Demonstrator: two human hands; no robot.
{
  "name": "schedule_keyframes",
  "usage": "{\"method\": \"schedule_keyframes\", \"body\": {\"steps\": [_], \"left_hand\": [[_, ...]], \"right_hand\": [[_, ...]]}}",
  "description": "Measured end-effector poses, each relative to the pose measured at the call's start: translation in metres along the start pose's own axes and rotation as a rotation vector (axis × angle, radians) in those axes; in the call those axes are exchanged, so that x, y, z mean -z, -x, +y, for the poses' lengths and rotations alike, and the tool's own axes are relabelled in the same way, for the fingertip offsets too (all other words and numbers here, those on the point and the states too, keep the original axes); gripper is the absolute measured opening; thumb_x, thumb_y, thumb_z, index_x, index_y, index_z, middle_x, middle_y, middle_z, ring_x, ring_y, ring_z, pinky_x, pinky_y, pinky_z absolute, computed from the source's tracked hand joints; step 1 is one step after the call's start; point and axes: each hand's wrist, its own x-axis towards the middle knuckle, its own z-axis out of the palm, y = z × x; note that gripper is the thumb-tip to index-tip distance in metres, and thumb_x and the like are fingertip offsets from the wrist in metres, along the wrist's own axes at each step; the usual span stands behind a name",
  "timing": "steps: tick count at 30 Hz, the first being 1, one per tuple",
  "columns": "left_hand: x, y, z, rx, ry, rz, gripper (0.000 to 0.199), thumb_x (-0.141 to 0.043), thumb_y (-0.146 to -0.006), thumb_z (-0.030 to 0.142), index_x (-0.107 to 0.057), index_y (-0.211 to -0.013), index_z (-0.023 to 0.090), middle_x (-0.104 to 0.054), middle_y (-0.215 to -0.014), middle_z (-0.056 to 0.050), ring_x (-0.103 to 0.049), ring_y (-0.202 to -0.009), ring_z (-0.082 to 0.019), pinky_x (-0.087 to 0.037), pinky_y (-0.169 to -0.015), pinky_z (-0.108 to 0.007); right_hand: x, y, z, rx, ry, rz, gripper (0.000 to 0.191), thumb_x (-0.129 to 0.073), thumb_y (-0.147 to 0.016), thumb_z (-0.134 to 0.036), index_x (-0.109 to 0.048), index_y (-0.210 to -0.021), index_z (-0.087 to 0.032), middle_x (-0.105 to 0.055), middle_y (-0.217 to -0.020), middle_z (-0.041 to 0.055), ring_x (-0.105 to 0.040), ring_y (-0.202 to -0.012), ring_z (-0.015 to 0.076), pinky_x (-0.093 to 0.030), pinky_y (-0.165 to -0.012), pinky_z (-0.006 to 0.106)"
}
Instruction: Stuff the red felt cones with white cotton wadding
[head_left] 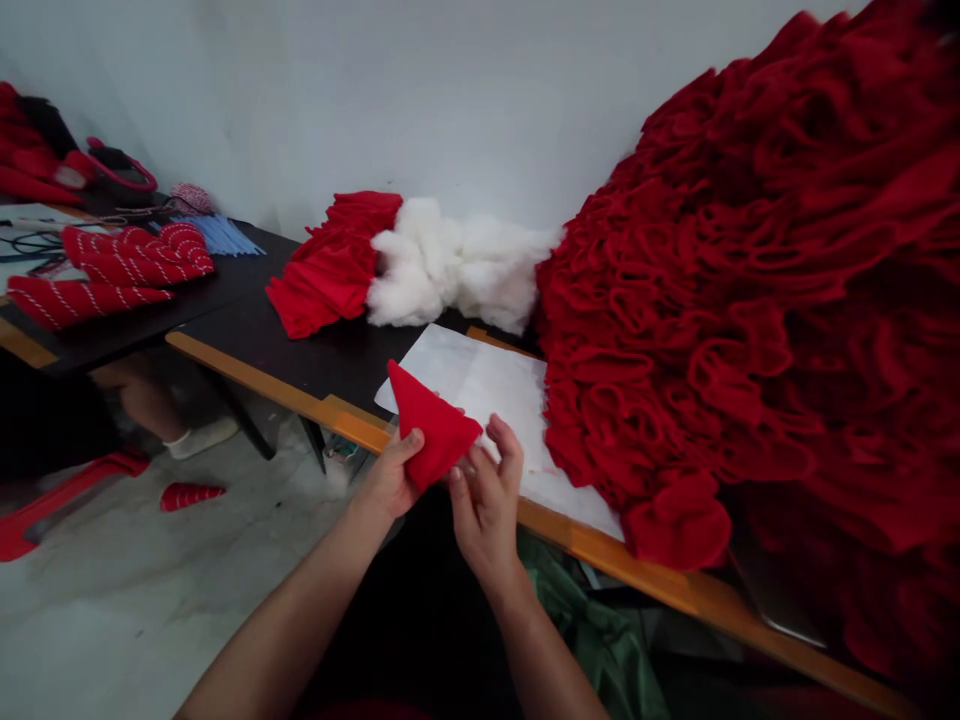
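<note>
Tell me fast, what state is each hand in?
Left hand: closed on the red fabric piece.
Right hand: fingers half curled at its corner; grip unclear.

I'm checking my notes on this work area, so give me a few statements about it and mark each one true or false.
1. The left hand grips a red fabric piece. True.
2. The white stuffing lies on the floor. False: it sits on the black table.
3. A red cone with white stripes is on the floor. True.
4. The large red fabric pile is left of the white stuffing. False: it is to the right, and the smaller red fabric stack is on the left.
5. The green cloth is below the table edge, not on top. True.
</note>
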Motion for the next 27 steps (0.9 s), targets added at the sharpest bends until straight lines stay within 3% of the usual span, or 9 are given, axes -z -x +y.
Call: {"method": "schedule_keyframes", "body": {"steps": [2, 5, 9, 12, 17, 20, 24, 27], "left_hand": [[0.0, 0.0, -0.001, -0.026, 0.018, 0.053, 0.072, -0.076, -0.06, 0.041, -0.049, -0.122, 0.018, -0.066, -0.109, -0.009, -0.061, -0.103, -0.026, -0.051, -0.086, -0.035], [-0.002, 0.0, -0.004, -0.047, 0.003, 0.074, 0.076, -0.077, -0.058, 0.042, -0.048, -0.124, 0.019, -0.066, -0.107, -0.008, -0.061, -0.101, -0.024, -0.051, -0.085, -0.033], [-0.004, 0.002, -0.004, -0.056, -0.019, 0.063, 0.081, -0.078, -0.055, 0.043, -0.047, -0.127, 0.023, -0.067, -0.104, -0.006, -0.064, -0.095, -0.022, -0.053, -0.081, -0.031], [-0.004, 0.002, -0.003, -0.048, -0.017, 0.05, 0.082, -0.079, -0.054, 0.043, -0.046, -0.127, 0.024, -0.068, -0.103, -0.005, -0.064, -0.094, -0.022, -0.051, -0.083, -0.032], [-0.001, 0.002, -0.004, -0.029, 0.011, 0.012, 0.083, -0.077, -0.057, 0.045, -0.044, -0.131, 0.023, -0.068, -0.103, -0.006, -0.063, -0.098, -0.024, -0.048, -0.09, -0.035], [-0.001, 0.0, -0.003, -0.034, 0.053, 0.057, 0.075, -0.074, -0.062, 0.044, -0.047, -0.128, 0.022, -0.068, -0.103, -0.006, -0.062, -0.101, -0.024, -0.047, -0.092, -0.037], [-0.004, -0.001, 0.0, -0.061, 0.111, 0.129, 0.062, -0.072, -0.064, 0.043, -0.054, -0.119, 0.02, -0.067, -0.109, -0.006, -0.057, -0.11, -0.024, -0.045, -0.095, -0.037], [-0.009, -0.001, 0.002, -0.031, 0.108, 0.12, 0.061, -0.073, -0.063, 0.045, -0.057, -0.114, 0.017, -0.066, -0.11, -0.008, -0.054, -0.115, -0.026, -0.044, -0.096, -0.036]], "right_hand": [[0.0, 0.0, -0.002, 0.024, 0.073, 0.094, 0.033, -0.049, -0.085, -0.015, -0.054, -0.116, -0.025, -0.04, -0.128, 0.0112, -0.042, -0.12, 0.0256, -0.045, -0.094, 0.048], [-0.003, 0.0, -0.005, 0.042, 0.067, 0.074, 0.04, -0.048, -0.085, -0.013, -0.049, -0.123, -0.026, -0.051, -0.116, 0.0102, -0.05, -0.111, 0.0231, -0.047, -0.091, 0.046], [-0.004, -0.001, -0.01, -0.004, -0.03, 0.056, 0.041, -0.046, -0.086, -0.014, -0.047, -0.126, -0.023, -0.049, -0.125, 0.0125, -0.05, -0.116, 0.0237, -0.047, -0.093, 0.044], [-0.001, -0.004, -0.012, 0.04, -0.039, -0.036, 0.04, -0.046, -0.085, -0.013, -0.048, -0.124, -0.022, -0.05, -0.126, 0.0119, -0.048, -0.118, 0.0235, -0.044, -0.096, 0.044], [0.004, -0.008, -0.009, 0.098, -0.033, -0.203, 0.035, -0.045, -0.086, -0.012, -0.05, -0.119, -0.021, -0.059, -0.112, 0.01, -0.051, -0.109, 0.0227, -0.042, -0.096, 0.047], [0.005, -0.005, -0.007, 0.088, -0.02, -0.099, 0.036, -0.046, -0.086, -0.012, -0.05, -0.12, -0.023, -0.055, -0.119, 0.011, -0.047, -0.114, 0.0234, -0.042, -0.096, 0.047], [0.008, -0.003, -0.004, -0.094, -0.132, 0.105, 0.033, -0.047, -0.086, -0.014, -0.053, -0.116, -0.025, -0.054, -0.117, 0.0089, -0.051, -0.11, 0.0202, -0.045, -0.092, 0.042], [0.007, -0.01, 0.0, -0.343, -0.314, 0.133, 0.031, -0.053, -0.083, -0.023, -0.053, -0.114, -0.023, -0.057, -0.109, 0.0083, -0.057, -0.098, 0.0182, -0.051, -0.08, 0.035]]}}
